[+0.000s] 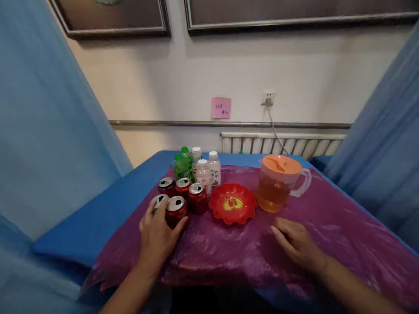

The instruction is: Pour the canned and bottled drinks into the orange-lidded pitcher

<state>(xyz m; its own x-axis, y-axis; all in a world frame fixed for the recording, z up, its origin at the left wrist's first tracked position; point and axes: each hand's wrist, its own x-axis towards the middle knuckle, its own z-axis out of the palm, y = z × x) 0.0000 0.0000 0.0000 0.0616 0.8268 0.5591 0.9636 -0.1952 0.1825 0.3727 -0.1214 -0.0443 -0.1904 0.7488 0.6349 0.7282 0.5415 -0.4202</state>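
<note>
My left hand [156,237] is wrapped round the near side of a red drink can [176,206], its thumb on the right and fingers on the left. Another can [159,199] stands behind my fingertips, partly hidden. Three more opened cans, among them a dark-topped can [166,185] and a red can [198,198], stand just behind. My right hand [294,242] rests on the purple sheet [225,257] with fingers curled in and nothing seen in them. Nearest to it is a clear pitcher [273,189] of amber liquid with an orange lid [281,165].
A red scalloped plate [233,216] lies between the cans and the pitcher. Green bottles [181,168] and white-capped bottles [214,168] stand behind the cans. Blue curtains [55,131] hang at both sides; a radiator [255,144] and a plugged-in cord [272,117] are along the wall.
</note>
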